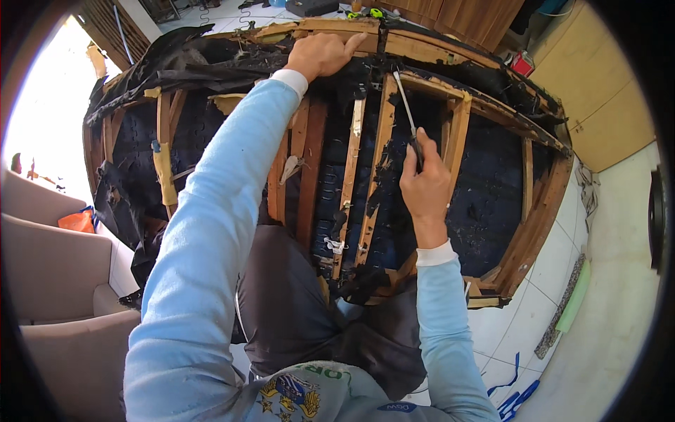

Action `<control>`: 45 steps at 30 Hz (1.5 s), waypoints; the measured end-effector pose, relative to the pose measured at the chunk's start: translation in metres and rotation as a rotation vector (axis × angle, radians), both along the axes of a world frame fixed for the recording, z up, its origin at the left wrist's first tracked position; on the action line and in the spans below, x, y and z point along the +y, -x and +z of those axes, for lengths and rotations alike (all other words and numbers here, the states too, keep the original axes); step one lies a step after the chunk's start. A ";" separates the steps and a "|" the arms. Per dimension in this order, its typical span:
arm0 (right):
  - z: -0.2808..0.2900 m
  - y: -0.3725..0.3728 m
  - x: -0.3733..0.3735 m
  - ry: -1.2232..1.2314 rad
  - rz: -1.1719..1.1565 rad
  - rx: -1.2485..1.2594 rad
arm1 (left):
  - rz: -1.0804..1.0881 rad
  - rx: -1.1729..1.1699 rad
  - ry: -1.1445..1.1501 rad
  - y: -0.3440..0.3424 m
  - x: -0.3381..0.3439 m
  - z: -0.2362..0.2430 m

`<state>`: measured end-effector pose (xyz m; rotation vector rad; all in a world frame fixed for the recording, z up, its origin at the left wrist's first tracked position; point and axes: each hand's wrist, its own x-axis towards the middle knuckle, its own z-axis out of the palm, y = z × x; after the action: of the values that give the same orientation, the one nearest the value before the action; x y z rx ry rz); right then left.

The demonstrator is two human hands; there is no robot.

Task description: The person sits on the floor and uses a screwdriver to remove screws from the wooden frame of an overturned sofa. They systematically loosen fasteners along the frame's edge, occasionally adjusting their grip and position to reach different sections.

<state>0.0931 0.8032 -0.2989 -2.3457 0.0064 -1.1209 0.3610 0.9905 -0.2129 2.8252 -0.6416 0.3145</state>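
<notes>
The slim, pale-shafted screwdriver with a dark handle slants up over the curved, bare-wood furniture frame, tip at the ragged black fabric just under the top rail, right of centre. Can't tell if it's actually biting. Right hand is closed round the handle, thumb and index finger toward the shaft. Left hand sits on the light wooden top rail, thumb out sideways; its curled fingers are mostly hidden, so no idea how hard it's gripping.

Looks like prying to me. I'd keep the tip low against the wood, lever in small bites, and keep that left thumb clear in case it slips.
</notes>
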 end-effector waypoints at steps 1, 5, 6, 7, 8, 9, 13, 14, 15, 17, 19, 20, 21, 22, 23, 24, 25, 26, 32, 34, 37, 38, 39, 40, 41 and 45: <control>-0.004 -0.002 -0.004 -0.038 0.025 0.003 | 0.016 0.004 -0.028 0.004 -0.002 0.002; -0.005 -0.004 -0.008 -0.232 0.154 0.013 | 0.020 0.015 0.008 0.008 0.002 0.007; -0.005 -0.006 -0.008 -0.203 0.139 -0.005 | 0.024 0.014 0.011 0.009 0.003 0.006; -0.007 -0.007 -0.008 -0.173 0.124 -0.023 | 0.028 0.013 0.013 0.008 0.003 0.006; -0.011 -0.004 -0.006 0.097 -0.069 0.074 | 0.029 0.008 0.008 0.007 0.005 0.008; -0.014 -0.003 -0.004 0.164 -0.126 0.092 | 0.033 -0.004 0.021 0.007 0.005 0.008; -0.032 -0.016 -0.013 -0.113 0.091 -0.003 | 0.025 -0.003 0.046 0.015 -0.004 0.012; -0.025 -0.019 -0.015 -0.440 0.297 0.072 | 0.027 0.011 0.040 0.016 -0.002 0.012; -0.017 -0.021 -0.018 -0.786 0.443 0.118 | 0.030 0.012 0.055 0.015 -0.002 0.010; 0.042 -0.016 -0.016 -1.724 0.777 0.527 | 0.054 0.014 0.070 0.010 0.008 0.005; 0.051 -0.035 0.003 -1.857 0.810 0.425 | 0.094 0.021 0.111 0.012 0.003 0.008; 0.046 -0.043 0.010 -1.923 0.867 0.377 | 0.130 0.013 0.124 0.010 0.005 0.010; 0.037 -0.049 0.015 -1.991 0.912 0.327 | 0.078 -0.028 0.210 0.016 0.002 0.009; 0.024 -0.050 0.010 -2.113 1.015 0.322 | 0.065 -0.014 0.214 0.015 0.002 0.013; 0.036 -0.043 0.011 -2.187 1.046 0.315 | 0.058 0.015 0.220 0.019 0.005 0.016; 0.050 -0.041 0.003 -2.297 1.129 0.370 | 0.070 -0.027 0.224 0.018 0.009 0.013; 0.064 -0.042 -0.006 -2.409 1.203 0.423 | 0.077 -0.062 0.228 0.014 0.013 0.008; 0.091 -0.050 -0.025 -2.414 1.227 0.482 | 0.074 -0.097 0.248 0.012 0.010 0.003; 0.210 -0.149 -0.044 -2.089 0.994 0.364 | 0.138 -0.099 0.211 0.012 0.007 0.000; 0.209 -0.125 -0.035 -1.269 0.896 0.078 | 0.090 -0.109 0.273 0.019 0.005 0.004; 0.229 -0.002 -0.032 -0.895 0.803 -0.048 | 0.067 -0.145 0.297 0.021 0.012 0.006; 0.214 0.019 -0.027 -0.832 0.651 -0.020 | 0.056 -0.156 0.289 0.022 0.010 0.003; 0.197 0.036 -0.020 -0.779 0.512 0.022 | 0.061 -0.165 0.290 0.020 0.015 -0.002; 0.175 0.046 -0.020 -0.709 0.385 0.045 | 0.045 -0.176 0.303 0.018 0.013 -0.003; 0.149 0.051 -0.021 -0.643 0.263 0.068 | 0.034 -0.190 0.310 0.019 0.012 -0.003; 0.071 0.052 -0.016 -0.347 0.139 0.224 | 0.092 -0.133 0.237 0.029 0.005 0.004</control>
<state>0.0406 0.7867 -0.2274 -2.1098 0.1086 -0.7205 0.3323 0.9953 -0.2086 2.6260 -0.4658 0.5601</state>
